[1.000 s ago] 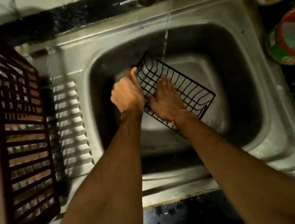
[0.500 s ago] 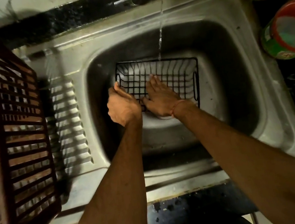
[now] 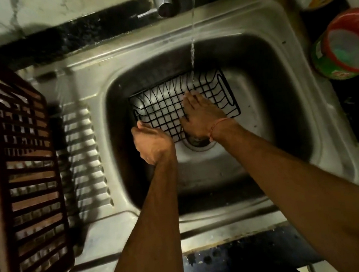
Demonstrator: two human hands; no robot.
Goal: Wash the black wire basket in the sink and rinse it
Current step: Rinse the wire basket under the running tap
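We have swung the basket [image 3: 209,90] flatter under the water [image 3: 192,48]; our left hand [image 3: 152,143] grips its corner, right hand [image 3: 201,115] rubs it with straight fingers, so rinsing continues.

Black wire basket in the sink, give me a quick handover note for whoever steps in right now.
Left hand grips the black wire basket at its left end. Right hand lies flat, fingers straight, on its mesh. The basket sits in the sink with the water stream hitting its far edge.
Done: basket under running water, being rubbed.
Left: finish rubbing, rinse every side, lift it out.
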